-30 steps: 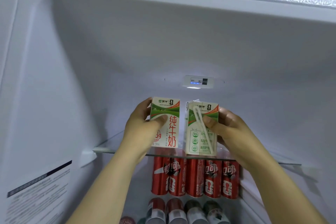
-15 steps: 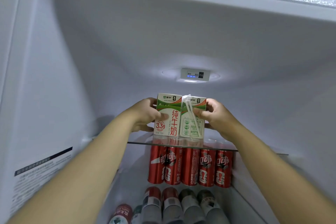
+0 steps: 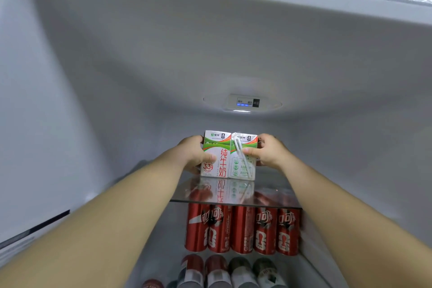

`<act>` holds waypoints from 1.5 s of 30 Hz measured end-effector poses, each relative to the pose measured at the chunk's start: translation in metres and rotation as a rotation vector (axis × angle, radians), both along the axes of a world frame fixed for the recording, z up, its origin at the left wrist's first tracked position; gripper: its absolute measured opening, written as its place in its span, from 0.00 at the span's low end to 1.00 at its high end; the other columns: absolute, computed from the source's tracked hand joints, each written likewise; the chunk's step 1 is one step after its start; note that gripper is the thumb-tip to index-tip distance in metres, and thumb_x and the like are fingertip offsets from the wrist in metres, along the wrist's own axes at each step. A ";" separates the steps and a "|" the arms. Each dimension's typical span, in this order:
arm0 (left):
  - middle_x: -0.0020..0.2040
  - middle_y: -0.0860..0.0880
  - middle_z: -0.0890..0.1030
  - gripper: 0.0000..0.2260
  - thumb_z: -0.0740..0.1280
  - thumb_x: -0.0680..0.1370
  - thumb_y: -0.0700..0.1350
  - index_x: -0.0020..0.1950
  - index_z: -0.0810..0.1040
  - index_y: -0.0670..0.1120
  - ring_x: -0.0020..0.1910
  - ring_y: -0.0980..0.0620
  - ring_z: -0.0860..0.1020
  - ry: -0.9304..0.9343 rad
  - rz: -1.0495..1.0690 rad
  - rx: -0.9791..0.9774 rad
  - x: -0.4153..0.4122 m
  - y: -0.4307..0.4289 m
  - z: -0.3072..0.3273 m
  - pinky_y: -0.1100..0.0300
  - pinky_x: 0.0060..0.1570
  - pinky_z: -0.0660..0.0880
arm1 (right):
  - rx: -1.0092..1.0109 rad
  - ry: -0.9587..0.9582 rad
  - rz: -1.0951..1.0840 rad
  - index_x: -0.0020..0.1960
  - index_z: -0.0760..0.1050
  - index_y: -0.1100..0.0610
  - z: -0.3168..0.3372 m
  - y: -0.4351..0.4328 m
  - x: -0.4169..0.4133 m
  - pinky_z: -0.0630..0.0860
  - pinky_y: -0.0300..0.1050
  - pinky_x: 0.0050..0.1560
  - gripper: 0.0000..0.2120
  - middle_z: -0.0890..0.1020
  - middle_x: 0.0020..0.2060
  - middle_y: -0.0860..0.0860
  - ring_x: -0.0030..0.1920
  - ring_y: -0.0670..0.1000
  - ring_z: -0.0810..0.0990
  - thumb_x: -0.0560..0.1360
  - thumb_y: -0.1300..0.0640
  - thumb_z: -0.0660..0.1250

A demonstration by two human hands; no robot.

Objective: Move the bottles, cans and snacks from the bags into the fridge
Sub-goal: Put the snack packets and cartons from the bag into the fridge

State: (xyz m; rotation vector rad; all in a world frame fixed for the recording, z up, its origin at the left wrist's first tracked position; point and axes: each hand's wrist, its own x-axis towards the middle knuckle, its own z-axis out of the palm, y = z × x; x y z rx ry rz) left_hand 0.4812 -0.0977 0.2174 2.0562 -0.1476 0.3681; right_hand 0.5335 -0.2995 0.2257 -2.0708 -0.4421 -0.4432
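Head view shows left hand (image 3: 194,155) and right hand (image 3: 268,153) each gripping a light, stiff milk carton (image 3: 216,154) by its outer side.

left milk carton (image 3: 216,154) "纯牛奶" and "3.3g", red cans (image 3: 243,229) "可口可乐"

- The fridge (image 3: 117,65) has a white moulded lining that curves into a rounded ceiling, grey in shadow.
- A small control panel (image 3: 245,102) with blue lit marks sits high at the back, with a bright light strip (image 3: 241,111) just beneath it.
- A glass shelf (image 3: 271,197) spans the width.
- A black-edged printed label (image 3: 28,237) is on the left side.
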 end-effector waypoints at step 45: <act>0.55 0.57 0.79 0.16 0.71 0.74 0.45 0.60 0.76 0.52 0.51 0.58 0.79 -0.542 -0.207 0.071 -0.185 -0.082 -0.062 0.59 0.53 0.75 | -0.510 -0.309 -0.468 0.59 0.78 0.52 -0.017 -0.070 -0.294 0.77 0.39 0.50 0.14 0.82 0.47 0.46 0.46 0.45 0.81 0.74 0.54 0.71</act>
